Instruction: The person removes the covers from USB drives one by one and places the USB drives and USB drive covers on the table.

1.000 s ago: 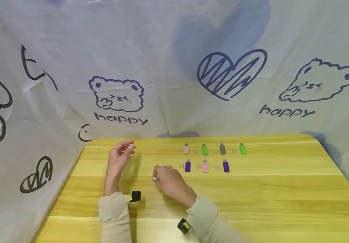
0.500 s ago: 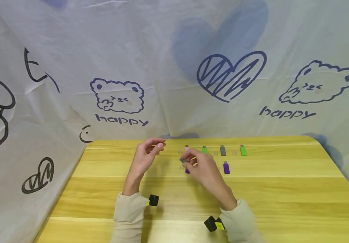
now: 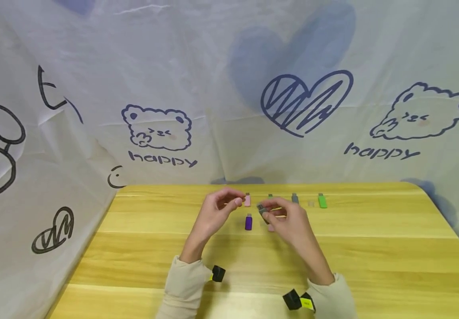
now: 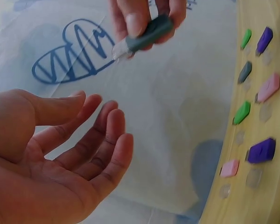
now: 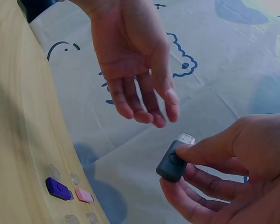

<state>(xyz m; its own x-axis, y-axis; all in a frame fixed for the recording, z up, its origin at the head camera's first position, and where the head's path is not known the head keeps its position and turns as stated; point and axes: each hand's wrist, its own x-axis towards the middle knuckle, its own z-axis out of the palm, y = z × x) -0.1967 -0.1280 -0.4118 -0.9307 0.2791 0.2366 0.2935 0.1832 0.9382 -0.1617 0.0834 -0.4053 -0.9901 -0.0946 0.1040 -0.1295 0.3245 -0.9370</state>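
Observation:
My right hand [image 3: 293,221] pinches a dark grey USB stick [image 5: 171,163] between thumb and fingers, held up above the table. A clear cap [image 5: 185,138] sits over the stick's plug end, which points toward my left hand. My left hand [image 3: 213,210] hovers close by on the left with relaxed fingers and nothing in them. In the left wrist view its palm [image 4: 51,186] is turned up, a short gap below the stick's capped end.
USB sticks lie in two rows on the wooden table [image 3: 133,266], among them a purple one [image 3: 248,222], a pink one [image 3: 247,200] and a green one [image 3: 322,200]. Clear caps [image 4: 254,177] lie beside them. A printed white cloth [image 3: 229,88] hangs behind.
Both hands have moved right. My right hand has risen from low over the table's left part, carrying the grey stick, and my left hand has come near it.

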